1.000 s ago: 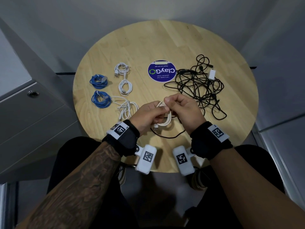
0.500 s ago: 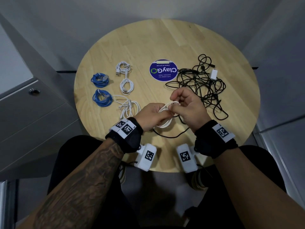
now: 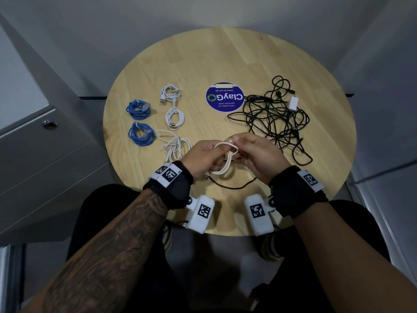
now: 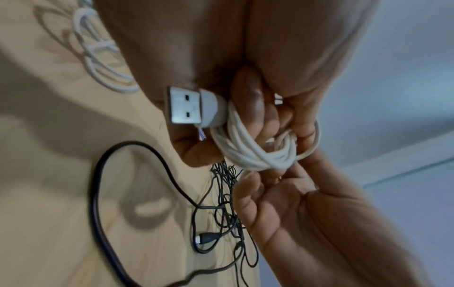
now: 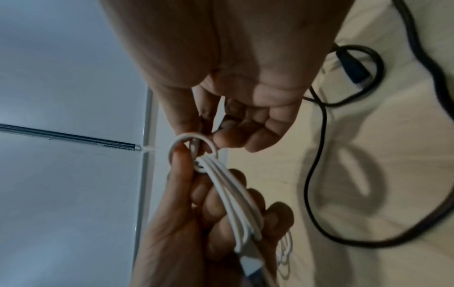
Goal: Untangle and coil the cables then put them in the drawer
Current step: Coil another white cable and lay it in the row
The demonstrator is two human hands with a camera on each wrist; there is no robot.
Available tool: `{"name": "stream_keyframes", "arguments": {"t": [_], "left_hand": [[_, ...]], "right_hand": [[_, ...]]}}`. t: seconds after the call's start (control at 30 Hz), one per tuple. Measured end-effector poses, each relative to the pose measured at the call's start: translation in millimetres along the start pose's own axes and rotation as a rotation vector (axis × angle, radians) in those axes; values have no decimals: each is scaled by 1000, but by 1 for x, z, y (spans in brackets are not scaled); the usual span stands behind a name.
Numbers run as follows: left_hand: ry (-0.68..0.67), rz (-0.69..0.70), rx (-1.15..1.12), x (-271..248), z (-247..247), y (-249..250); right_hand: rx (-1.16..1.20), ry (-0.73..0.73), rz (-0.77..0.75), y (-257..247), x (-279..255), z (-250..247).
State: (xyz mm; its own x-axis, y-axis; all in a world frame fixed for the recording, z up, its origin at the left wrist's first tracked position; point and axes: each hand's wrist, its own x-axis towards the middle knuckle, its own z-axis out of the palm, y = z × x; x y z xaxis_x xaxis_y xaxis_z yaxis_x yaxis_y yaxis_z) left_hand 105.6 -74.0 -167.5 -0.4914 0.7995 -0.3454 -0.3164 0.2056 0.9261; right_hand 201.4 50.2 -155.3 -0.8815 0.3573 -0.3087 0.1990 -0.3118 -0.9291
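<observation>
Both hands meet above the near middle of the round wooden table (image 3: pixel 225 53) around a white USB cable (image 3: pixel 226 159) wound into a small coil. My left hand (image 3: pixel 206 158) grips the coil (image 4: pixel 255 155) with curled fingers; its USB plug (image 4: pixel 186 105) sticks out by the palm. My right hand (image 3: pixel 252 154) pinches the cable's loose end (image 5: pixel 191 143), which loops round the top of the bundle (image 5: pixel 230 194). A tangle of black cables (image 3: pixel 277 118) with a white adapter (image 3: pixel 293 102) lies at the right. A grey drawer unit (image 3: pixel 45 154) stands at the left, drawers closed.
Two blue coiled cables (image 3: pixel 138 108) (image 3: pixel 141 134) and two tied white coils (image 3: pixel 170 94) (image 3: pixel 174 118) lie at the table's left. A looser white cable (image 3: pixel 176 146) sits beside my left hand. A round purple sticker (image 3: pixel 225 97) marks the centre. One black strand (image 3: pixel 234 187) curves under my hands.
My right hand has carried the cable's loose end up and over the top of the coil, making a small loop there. My left hand keeps its hold on the bundle.
</observation>
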Motion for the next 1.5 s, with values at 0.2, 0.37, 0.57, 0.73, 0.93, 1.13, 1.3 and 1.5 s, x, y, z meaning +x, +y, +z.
{"name": "stream_keyframes", "arguments": {"t": [0.2, 0.37, 0.57, 0.73, 0.93, 1.13, 1.3, 1.5], "left_hand": [[-39, -156, -130, 3, -2, -5], [-77, -103, -124, -3, -4, -4], [29, 13, -184, -6, -11, -6], [120, 84, -313, -6, -12, 4], [225, 174, 7, -3, -13, -7], [298, 200, 91, -2, -2, -8], [452, 193, 218, 6, -15, -8], [594, 146, 190, 22, -25, 2]], "right_hand": [[-313, 396, -316, -15, 7, -26], [-262, 470, -368, -19, 7, -30], [-186, 409, -327, -12, 5, -33], [-526, 139, -257, 4, 3, -14], [10, 106, 46, 13, 6, 3], [-68, 74, -41, 18, 3, 10], [-1000, 234, -271, 21, 8, 1], [-1123, 244, -499, 13, 0, 5]]}}
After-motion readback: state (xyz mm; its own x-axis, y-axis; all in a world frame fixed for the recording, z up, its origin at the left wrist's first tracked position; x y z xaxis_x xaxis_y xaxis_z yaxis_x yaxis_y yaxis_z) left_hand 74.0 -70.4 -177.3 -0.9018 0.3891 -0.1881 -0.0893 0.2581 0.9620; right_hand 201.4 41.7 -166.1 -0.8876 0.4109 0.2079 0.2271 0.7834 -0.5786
